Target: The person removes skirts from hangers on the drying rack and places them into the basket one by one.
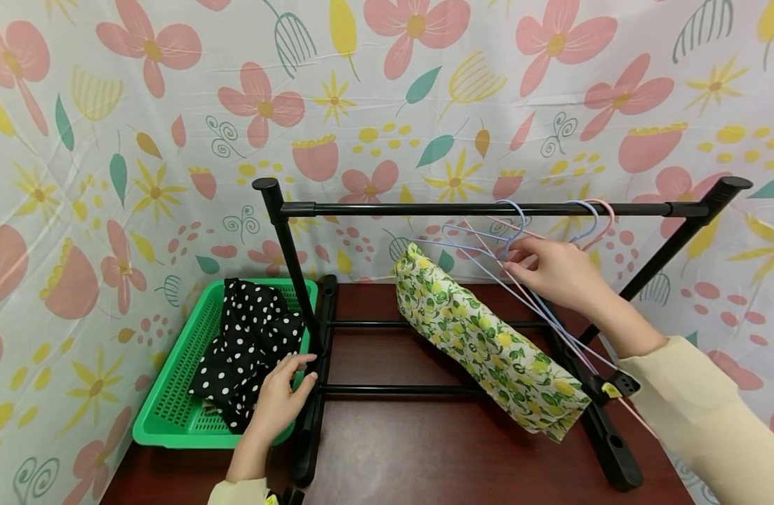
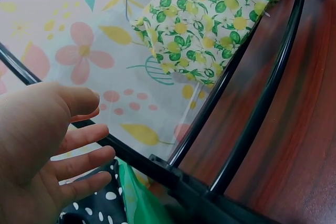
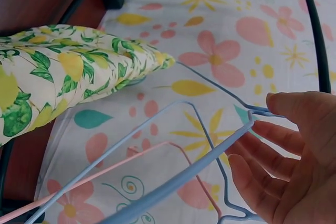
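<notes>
My right hand pinches a blue hanger near its neck, just below the top bar. That hanger's hook sits over the bar. A lemon-print cloth hangs from it at a slant, sloping down to the right. My left hand is beside the rack's left upright, in front of the basket, with its fingers spread and holding nothing in the left wrist view. Another blue hanger and a pink hanger hang to the right of my right hand.
The black rack stands on a dark red-brown table. At left, a green basket holds a black cloth with white dots. A flowered sheet covers the wall behind.
</notes>
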A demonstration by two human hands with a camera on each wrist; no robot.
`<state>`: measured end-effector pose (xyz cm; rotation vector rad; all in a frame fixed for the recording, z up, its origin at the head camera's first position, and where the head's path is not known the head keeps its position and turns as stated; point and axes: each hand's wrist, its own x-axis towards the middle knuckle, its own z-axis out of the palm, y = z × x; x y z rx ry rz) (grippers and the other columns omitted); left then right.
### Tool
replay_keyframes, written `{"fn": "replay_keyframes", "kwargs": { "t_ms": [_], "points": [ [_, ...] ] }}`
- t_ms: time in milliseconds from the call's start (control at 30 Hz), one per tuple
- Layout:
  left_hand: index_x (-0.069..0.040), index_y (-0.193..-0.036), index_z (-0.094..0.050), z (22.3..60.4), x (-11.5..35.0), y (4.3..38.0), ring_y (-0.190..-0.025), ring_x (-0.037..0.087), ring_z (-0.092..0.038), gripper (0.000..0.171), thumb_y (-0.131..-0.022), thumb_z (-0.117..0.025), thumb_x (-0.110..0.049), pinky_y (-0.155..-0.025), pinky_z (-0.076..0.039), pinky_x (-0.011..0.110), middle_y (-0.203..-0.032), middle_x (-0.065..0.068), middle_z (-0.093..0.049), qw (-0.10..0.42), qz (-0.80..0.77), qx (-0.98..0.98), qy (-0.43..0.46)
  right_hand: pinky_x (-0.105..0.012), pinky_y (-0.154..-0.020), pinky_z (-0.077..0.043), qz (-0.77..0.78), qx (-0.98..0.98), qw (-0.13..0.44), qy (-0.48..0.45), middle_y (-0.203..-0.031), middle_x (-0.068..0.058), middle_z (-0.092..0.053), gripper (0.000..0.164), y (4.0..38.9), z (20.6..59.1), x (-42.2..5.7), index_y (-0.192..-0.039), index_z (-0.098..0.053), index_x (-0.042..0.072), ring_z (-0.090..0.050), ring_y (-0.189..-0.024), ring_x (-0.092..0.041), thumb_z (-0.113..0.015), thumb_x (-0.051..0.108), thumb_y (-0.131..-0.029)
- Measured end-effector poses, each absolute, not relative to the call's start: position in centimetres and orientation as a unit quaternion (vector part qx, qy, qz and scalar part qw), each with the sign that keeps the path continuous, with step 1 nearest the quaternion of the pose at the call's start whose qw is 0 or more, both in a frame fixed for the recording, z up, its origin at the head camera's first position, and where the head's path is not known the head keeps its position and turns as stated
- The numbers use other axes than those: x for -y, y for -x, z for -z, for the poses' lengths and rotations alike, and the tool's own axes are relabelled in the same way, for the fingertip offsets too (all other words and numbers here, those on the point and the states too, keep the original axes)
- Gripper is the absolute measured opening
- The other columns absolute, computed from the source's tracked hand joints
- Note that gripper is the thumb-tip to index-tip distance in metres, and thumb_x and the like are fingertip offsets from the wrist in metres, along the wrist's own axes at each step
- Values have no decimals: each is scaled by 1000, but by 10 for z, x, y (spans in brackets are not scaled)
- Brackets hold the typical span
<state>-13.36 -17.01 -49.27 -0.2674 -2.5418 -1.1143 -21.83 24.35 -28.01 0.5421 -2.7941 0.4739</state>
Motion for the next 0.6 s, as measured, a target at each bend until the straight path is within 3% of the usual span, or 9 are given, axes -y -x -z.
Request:
{"fn": "replay_keyframes", "kwargs": {
  "t_ms": [233, 400, 600],
  "points": [
    [-21, -113, -63, 491, 162, 142, -94, 20, -59, 26, -87, -64, -17, -71, -50, 39, -103, 4, -63, 166, 397, 897, 101, -41, -61, -50, -154, 963, 102, -198, -91, -11, -69, 24, 223, 277, -239, -99, -64, 10, -66, -76, -26, -58, 31, -90],
    [-20, -112, -63, 492, 154, 148, -95, 18, -59, 25, -87, -64, -16, -76, -51, 41, -104, 2, -63, 167, 401, 893, 118, -42, -62, -49, -141, 969, 85, -183, -95, -13, -68, 24, 227, 278, -235, -99, -66, 9, -64, -76, -27, -58, 29, -89],
    [-21, -109, -63, 495, 144, 153, -96, 20, -60, 24, -86, -65, -15, -77, -51, 39, -106, -2, -61, 151, 410, 892, 114, -37, -61, -48, -141, 966, 101, -194, -93, -10, -69, 20, 231, 281, -229, -85, -71, 7, -62, -71, -22, -59, 23, -88]
  ]
}}
